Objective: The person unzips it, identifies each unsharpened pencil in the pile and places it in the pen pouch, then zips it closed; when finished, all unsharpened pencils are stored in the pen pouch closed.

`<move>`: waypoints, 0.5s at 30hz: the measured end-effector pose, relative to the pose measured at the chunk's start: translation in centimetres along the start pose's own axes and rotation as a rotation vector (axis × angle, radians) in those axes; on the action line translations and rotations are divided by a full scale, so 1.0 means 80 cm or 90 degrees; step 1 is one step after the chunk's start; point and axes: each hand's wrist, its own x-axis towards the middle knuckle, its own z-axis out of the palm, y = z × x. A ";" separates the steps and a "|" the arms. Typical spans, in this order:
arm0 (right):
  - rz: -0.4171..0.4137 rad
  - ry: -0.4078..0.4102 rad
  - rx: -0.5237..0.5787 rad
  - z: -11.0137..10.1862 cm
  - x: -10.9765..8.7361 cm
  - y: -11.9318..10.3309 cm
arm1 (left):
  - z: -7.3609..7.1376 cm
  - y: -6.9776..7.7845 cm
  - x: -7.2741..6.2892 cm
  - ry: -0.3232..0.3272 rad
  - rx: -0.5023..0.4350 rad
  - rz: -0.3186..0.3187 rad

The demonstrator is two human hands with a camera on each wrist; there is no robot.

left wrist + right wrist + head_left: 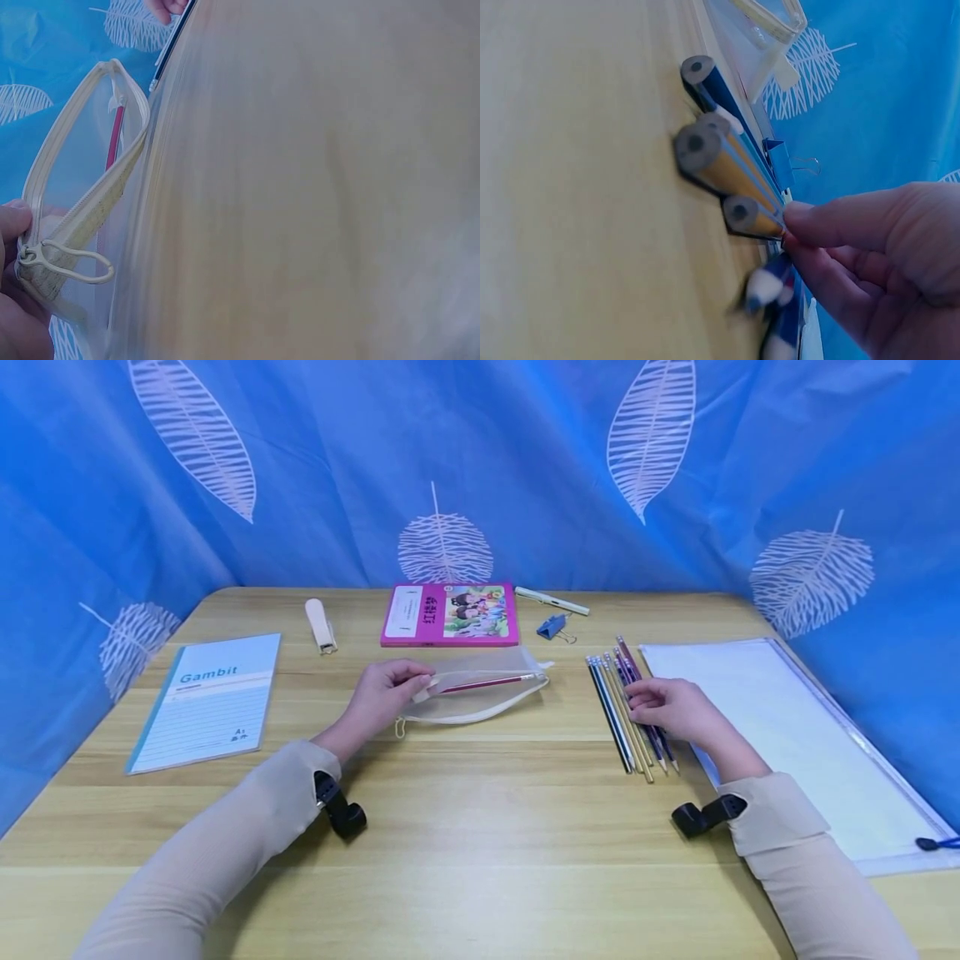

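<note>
My left hand (pixel 386 693) pinches the left end of a clear zip pouch (pixel 491 702), whose mouth gapes; its looped zipper pull (pixel 71 262) hangs beside the fingers. One dark red pencil (pixel 487 683) lies inside the pouch. At the right, my right hand (pixel 675 710) reaches over a row of loose pencils (pixel 618 718) in black, gold and purple. In the right wrist view, thumb and forefinger meet at a gold pencil (pixel 727 169) group and pinch one pencil there; the exact hold is partly hidden.
A lined notebook (pixel 210 702) lies at left, a white stapler (pixel 321 625) behind it. Along the back are a pink book (pixel 450 614), a pen (pixel 552 601) and a blue binder clip (pixel 552 627). A large white zip folder (pixel 795 743) lies at right.
</note>
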 end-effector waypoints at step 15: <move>0.012 -0.038 -0.158 -0.006 0.012 -0.015 | 0.002 0.000 0.001 -0.013 0.010 -0.020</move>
